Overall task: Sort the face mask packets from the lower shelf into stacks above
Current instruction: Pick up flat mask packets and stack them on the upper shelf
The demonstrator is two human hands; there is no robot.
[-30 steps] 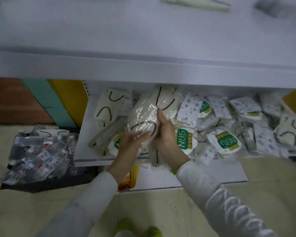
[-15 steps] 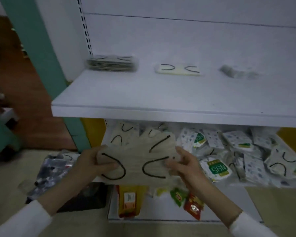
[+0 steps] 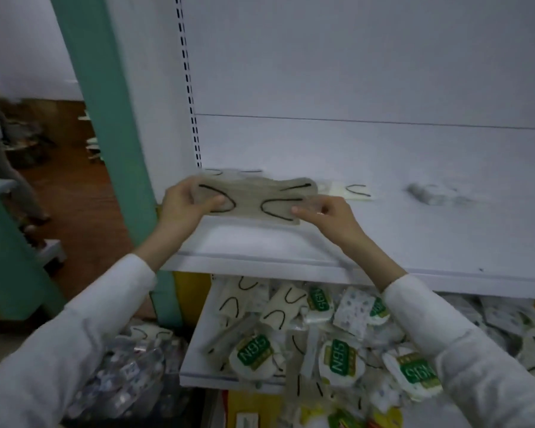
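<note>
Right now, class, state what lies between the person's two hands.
In the head view, a beige mask packet with black loops spans from the left hand to the right hand; each pinches one end, over the upper shelf.

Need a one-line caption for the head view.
A beige mask packet held by left hand and right hand over the upper shelf; N95 packets crowd the lower shelf.

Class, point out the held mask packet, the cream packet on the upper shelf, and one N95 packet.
Held mask packet (image 3: 250,200): head view, its centre.
Cream packet (image 3: 345,193): head view, visible middle.
N95 packet (image 3: 254,353): head view, green label.
</note>
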